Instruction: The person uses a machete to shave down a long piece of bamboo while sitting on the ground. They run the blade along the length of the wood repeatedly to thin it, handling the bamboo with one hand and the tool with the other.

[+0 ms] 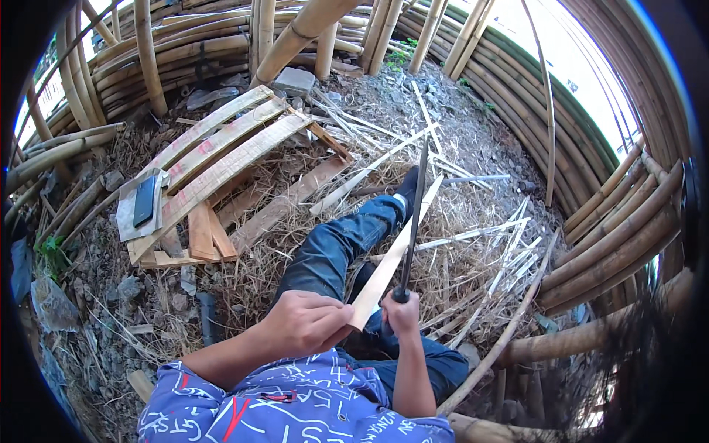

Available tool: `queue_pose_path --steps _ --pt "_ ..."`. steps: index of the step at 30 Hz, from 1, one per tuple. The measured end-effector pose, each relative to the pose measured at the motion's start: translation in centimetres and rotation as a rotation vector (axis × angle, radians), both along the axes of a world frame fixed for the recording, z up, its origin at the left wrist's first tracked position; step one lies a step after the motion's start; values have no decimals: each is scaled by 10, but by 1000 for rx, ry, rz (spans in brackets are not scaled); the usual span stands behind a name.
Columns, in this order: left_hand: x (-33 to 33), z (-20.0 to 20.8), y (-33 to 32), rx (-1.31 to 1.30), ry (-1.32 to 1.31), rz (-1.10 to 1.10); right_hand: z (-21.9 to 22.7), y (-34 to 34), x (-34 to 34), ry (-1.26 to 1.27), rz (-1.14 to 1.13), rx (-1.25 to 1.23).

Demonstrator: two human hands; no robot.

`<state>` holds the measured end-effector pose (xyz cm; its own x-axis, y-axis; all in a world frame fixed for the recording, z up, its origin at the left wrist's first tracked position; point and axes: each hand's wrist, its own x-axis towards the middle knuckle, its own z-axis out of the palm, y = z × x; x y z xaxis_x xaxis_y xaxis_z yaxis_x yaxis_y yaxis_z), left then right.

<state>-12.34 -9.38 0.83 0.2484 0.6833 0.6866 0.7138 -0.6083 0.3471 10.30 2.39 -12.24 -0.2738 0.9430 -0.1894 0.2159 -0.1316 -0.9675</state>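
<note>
My left hand [306, 322] is closed around the near end of a flat, pale bamboo strip [388, 264], which points away from me and narrows toward its far end. My right hand [402, 313] grips the black handle of a long, dark-bladed knife [416, 214]. The blade stands up and away from me, close along the strip's right side; whether the two touch I cannot tell. Below the strip are my legs in blue jeans [325, 247], one stretched forward over the shavings.
A wooden pallet [244, 151] lies at the left, with a dark phone [145, 201] on a pale sheet at its corner. Thin bamboo splints [509, 258] and dry shavings litter the ground. Stacked bamboo poles [532, 111] line the right and back. A bamboo pole [509, 336] runs close by my right side.
</note>
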Motion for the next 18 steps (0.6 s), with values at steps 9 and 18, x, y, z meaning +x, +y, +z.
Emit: queue_pose_path --steps 9,18 --pt "5 7 23 94 13 -101 31 -22 -11 -41 84 399" --pt "2 -11 41 -3 10 -147 -24 20 14 -226 -203 73"
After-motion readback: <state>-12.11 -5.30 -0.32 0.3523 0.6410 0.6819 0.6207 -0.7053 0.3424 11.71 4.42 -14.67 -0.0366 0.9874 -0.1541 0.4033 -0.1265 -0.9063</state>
